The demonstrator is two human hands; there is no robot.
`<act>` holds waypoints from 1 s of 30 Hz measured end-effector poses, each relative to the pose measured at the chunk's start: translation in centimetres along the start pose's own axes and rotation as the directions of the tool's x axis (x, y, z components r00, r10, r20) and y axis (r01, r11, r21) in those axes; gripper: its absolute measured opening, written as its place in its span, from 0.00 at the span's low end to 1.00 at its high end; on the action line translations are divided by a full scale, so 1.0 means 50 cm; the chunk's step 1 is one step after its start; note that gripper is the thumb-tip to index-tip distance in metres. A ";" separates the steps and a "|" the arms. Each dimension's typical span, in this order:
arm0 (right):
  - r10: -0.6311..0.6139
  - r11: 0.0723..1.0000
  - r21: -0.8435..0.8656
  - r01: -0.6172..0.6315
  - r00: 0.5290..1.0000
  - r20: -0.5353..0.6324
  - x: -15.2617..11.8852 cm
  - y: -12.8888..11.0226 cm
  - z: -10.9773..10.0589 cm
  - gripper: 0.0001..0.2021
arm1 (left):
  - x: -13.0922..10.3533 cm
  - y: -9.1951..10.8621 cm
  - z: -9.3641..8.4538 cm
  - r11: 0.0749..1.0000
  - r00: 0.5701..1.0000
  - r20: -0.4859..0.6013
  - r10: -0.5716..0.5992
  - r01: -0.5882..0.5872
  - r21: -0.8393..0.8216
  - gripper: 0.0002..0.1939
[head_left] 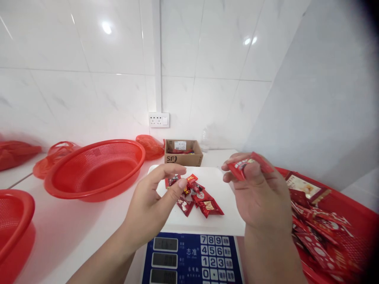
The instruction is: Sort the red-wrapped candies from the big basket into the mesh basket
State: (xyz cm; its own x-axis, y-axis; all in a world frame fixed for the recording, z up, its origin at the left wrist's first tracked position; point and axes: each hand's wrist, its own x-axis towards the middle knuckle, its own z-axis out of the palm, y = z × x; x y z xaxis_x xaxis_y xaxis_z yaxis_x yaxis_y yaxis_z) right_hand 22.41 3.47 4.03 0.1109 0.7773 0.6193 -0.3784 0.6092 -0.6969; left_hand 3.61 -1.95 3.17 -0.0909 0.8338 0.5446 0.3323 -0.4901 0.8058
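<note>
Between the thumb and fingers of my right hand (260, 189) is a small red snack packet (241, 165), held up over the right side of the scale's white pan (231, 213). My left hand (154, 201) hovers at the pan's left side, thumb and fingers apart with nothing between them. Several red candy and snack packets (204, 197) lie in a loose pile on the pan, partly hidden behind my left hand. The blue keypad panel (192, 256) of the scale faces me, with its displays on the left.
At right, a red basket (358, 205) holds many red packets (316, 232). A large red colander (97, 169) stands at left, near a second red basin (17, 209). Behind the scale are a cardboard box (183, 158) and a red plastic bag (150, 146).
</note>
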 end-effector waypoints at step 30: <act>-0.069 0.973 -0.217 0.080 0.996 0.058 0.006 -0.041 -0.032 0.11 | 0.017 -0.038 -0.002 0.650 0.681 0.571 -0.459 -0.180 0.738 0.14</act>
State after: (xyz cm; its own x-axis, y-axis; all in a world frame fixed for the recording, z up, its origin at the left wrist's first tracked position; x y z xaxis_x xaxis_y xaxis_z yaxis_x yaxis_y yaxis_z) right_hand 24.69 2.69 5.05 0.0836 0.7230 0.6858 -0.1595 0.6890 -0.7069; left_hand 2.80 -0.34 2.13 0.3216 0.9376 -0.1319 0.9252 -0.2816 0.2543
